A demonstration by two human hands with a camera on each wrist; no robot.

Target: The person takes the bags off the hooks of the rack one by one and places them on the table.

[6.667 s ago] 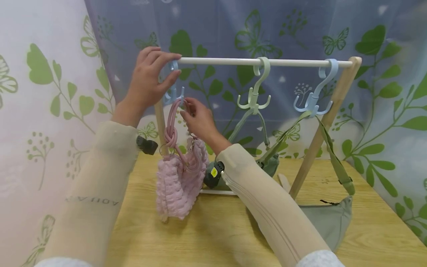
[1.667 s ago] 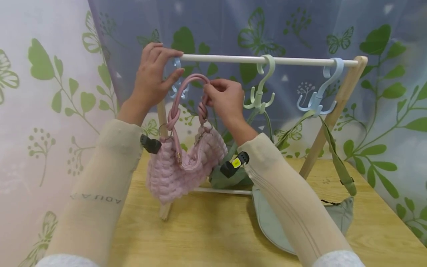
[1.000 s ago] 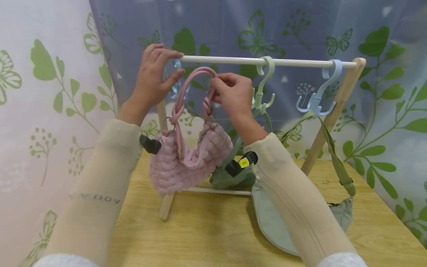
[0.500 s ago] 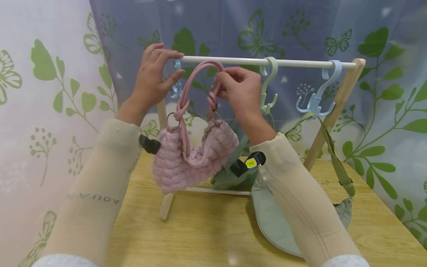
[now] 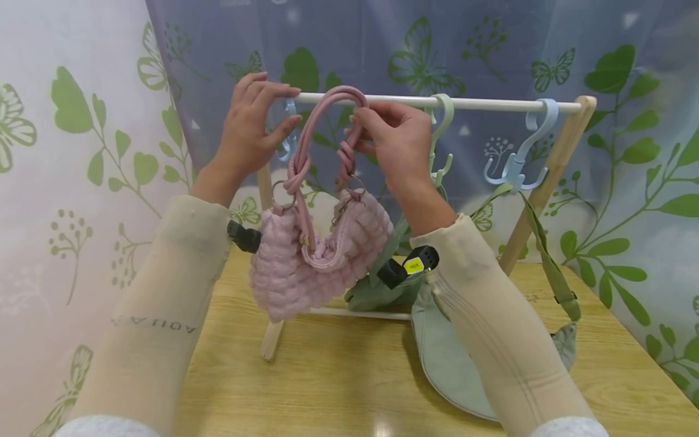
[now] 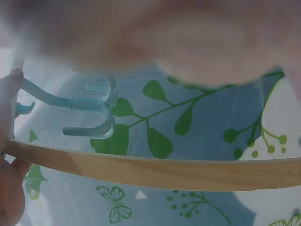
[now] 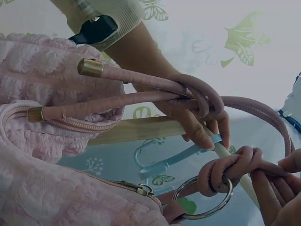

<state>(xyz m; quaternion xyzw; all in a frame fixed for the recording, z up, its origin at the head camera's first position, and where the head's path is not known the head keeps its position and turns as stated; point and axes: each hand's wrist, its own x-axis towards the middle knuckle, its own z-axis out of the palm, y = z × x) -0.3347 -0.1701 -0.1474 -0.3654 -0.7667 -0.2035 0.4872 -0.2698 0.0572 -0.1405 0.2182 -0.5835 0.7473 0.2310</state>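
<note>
My right hand (image 5: 401, 142) pinches the rope handle (image 5: 314, 130) of a puffy pink handbag (image 5: 284, 273), which hangs below it over the table. The handle's top overlaps the white rail (image 5: 491, 104) in the head view. Seen from the right wrist, my fingers and thumb (image 7: 287, 165) meet on the handle beside a knot (image 7: 230, 169) and metal ring. My left hand (image 5: 248, 124) grips the rail's left end, over the top of a blue four-prong hook (image 5: 287, 139). In the left wrist view that hook (image 6: 89, 103) carries nothing on its visible prongs.
A green hook (image 5: 445, 121) and another blue hook (image 5: 516, 161) hang further right, with green straps on them. Grey-green bags (image 5: 445, 358) lie below on the wooden table (image 5: 327, 388). Wooden legs (image 5: 546, 188) hold up the rail; a patterned curtain stands behind.
The pink handbag's handle was at the left blue hook's prongs; my right hand has carried it rightward and up, to rail height. The left hand has stayed on the rail.
</note>
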